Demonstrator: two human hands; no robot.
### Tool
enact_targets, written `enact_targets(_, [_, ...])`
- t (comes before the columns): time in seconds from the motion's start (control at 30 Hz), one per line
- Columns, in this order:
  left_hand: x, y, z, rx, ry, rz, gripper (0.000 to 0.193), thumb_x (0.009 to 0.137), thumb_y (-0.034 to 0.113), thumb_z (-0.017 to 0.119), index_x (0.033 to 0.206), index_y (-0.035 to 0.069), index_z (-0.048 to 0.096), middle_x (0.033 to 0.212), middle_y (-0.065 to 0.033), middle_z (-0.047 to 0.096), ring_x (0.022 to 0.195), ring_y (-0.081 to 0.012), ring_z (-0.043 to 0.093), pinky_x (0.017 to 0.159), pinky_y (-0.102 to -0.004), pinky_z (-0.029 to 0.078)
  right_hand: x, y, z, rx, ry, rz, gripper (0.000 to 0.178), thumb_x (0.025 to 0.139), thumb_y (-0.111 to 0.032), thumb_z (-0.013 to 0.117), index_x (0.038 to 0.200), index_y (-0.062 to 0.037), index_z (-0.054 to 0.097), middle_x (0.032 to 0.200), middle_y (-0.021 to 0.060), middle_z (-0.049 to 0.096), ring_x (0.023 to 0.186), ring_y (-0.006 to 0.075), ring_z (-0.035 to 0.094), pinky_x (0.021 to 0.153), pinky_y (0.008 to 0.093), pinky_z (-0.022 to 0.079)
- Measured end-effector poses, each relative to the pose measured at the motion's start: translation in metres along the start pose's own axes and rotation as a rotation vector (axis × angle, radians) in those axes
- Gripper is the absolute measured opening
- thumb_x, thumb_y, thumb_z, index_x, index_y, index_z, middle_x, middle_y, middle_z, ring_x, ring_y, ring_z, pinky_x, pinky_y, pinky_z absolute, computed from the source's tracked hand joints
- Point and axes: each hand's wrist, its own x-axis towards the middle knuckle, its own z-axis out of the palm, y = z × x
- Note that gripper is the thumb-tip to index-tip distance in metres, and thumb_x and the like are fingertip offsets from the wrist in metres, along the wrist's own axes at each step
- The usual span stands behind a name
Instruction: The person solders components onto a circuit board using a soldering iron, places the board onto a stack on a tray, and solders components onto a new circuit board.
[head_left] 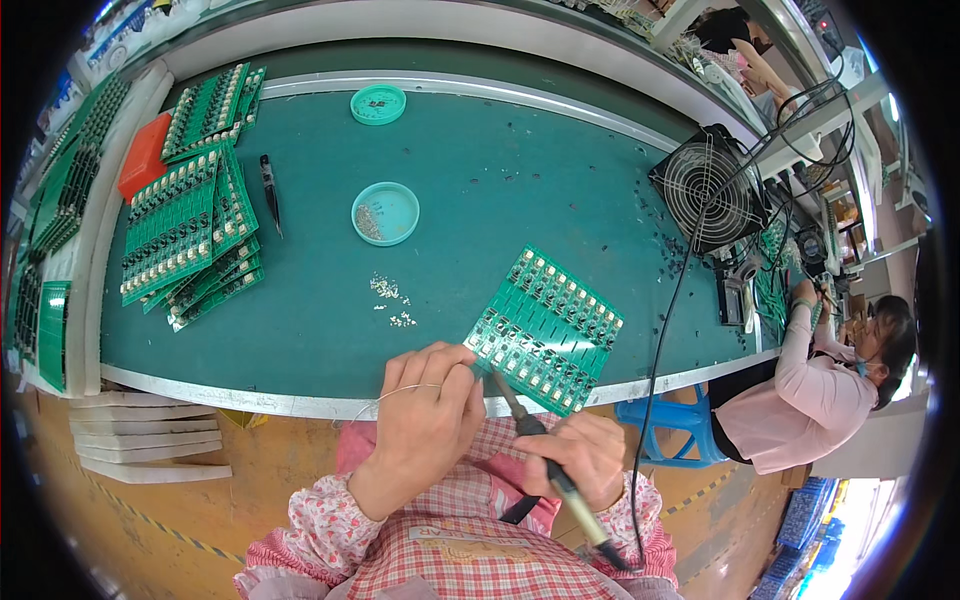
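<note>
A green circuit board [546,330] with rows of white and black components lies at a slant near the table's front edge. My right hand [588,455] is closed around a soldering iron [580,512], whose tip points at the board's near left corner. At that same corner, my left hand [430,398] has its fingers curled together. A thin silvery wire, seemingly solder wire [398,390], loops out of the left hand. The fingertips hide where the wire ends. Small pale parts [390,290] lie loose beyond the left hand.
Stacked circuit boards [185,225] and a red box [146,158] stand at the left, beside tweezers [270,195]. Two round turquoise dishes [386,213] hold small parts. A black fan [708,185] stands at the right. The iron's black cable [668,345] crosses the table edge. A co-worker [815,400] sits at the right.
</note>
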Motion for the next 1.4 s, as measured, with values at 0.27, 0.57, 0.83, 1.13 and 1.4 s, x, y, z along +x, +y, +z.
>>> enact_targets(0.27, [0.007,0.01,-0.003,-0.028,0.005,-0.003,0.018,0.077,0.002,0.069,0.084,0.006,0.053,0.107,-0.0083,0.062,0.1,-0.0295,0.06,0.085,-0.0435,0.039,-0.011,0.002,-0.011,0.164,0.188,0.229,0.008,0.084,-0.004,0.054,0.091,-0.0019,0.059,0.054,0.003,0.063,0.045,0.0141,0.055,0.045,0.0284,0.042])
enact_targets(0.57, [0.007,0.011,0.004,0.031,0.001,-0.02,0.017,0.077,0.004,0.07,0.085,0.006,0.054,0.105,-0.0067,0.06,0.1,-0.0279,0.057,0.087,-0.0435,0.036,-0.014,0.003,-0.006,0.207,0.208,0.287,0.011,0.088,-0.011,0.053,0.093,-0.0028,0.059,0.056,0.0021,0.063,0.049,0.0142,0.059,0.05,0.0292,0.047])
enact_targets(0.83, [0.006,0.011,0.004,0.054,-0.033,-0.012,0.016,0.079,0.006,0.069,0.089,0.007,0.056,0.107,-0.006,0.058,0.102,-0.0273,0.056,0.087,-0.044,0.035,-0.014,0.005,-0.006,0.214,0.181,0.261,0.01,0.087,-0.009,0.06,0.094,-0.0026,0.06,0.061,0.0034,0.065,0.049,0.0154,0.06,0.047,0.0291,0.046])
enact_targets(1.13, [0.008,0.013,0.004,0.067,-0.034,-0.023,0.016,0.079,0.006,0.07,0.09,0.006,0.057,0.107,-0.0058,0.059,0.102,-0.0273,0.056,0.088,-0.0442,0.036,-0.009,0.007,-0.006,0.167,0.157,0.183,0.011,0.08,-0.004,0.066,0.091,-0.0034,0.064,0.059,0.0032,0.06,0.048,0.0166,0.056,0.045,0.029,0.043])
enact_targets(1.4, [0.006,0.01,0.003,0.042,-0.031,-0.022,0.017,0.077,0.006,0.071,0.087,0.006,0.057,0.107,-0.0053,0.06,0.102,-0.0277,0.057,0.088,-0.0446,0.037,-0.005,0.009,-0.005,-0.003,-0.022,-0.131,0.027,0.063,-0.006,0.07,0.09,-0.0041,0.069,0.053,-0.0033,0.041,0.043,0.0112,0.044,0.042,0.0239,0.034])
